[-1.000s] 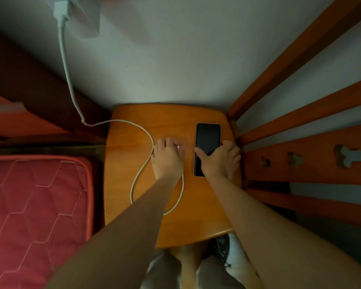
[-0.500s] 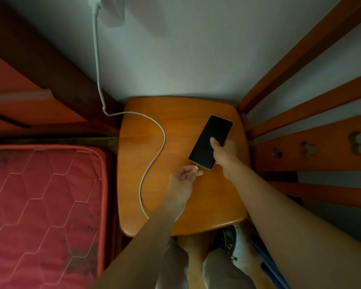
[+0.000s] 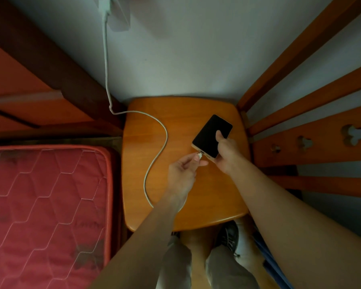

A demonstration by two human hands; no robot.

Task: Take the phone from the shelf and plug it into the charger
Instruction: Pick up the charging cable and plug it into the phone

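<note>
White plug (image 3: 199,156) pinched between thumb and forefinger of the left hand (image 3: 182,174), tip aimed up and right at the port in the lower edge of the phone (image 3: 212,136), just short of it or barely touching; too small to tell which. Right hand (image 3: 225,152) wrapped around the phone's lower right corner, thumb pressed on the dark glass, fingers hidden behind. Phone lifted and tilted above the orange wooden counter (image 3: 181,113), screen up, port end toward the left hand.

For a clean insertion: line the plug's long axis with the phone's long axis before pushing, not at a slant. Keep the right-hand grip firm so the phone does not slide back under the push; bracing the thumb as now looks sound. Press straight in, gently, and stop if resistance comes early; probably a sign of misalignment, so back off and re-aim rather than force. Pinch close to the plug head, not on the cord, for better control.

White cable (image 3: 154,159) trailing from under the left wrist in a loose S across the counter, then up the pale wall to the charger (image 3: 104,6) at a socket. Plenty of slack, so no tug likely against the plug. Red quilted mattress (image 3: 46,205) to the left, orange wooden rails (image 3: 313,140) to the right, both well clear of the work.
</note>
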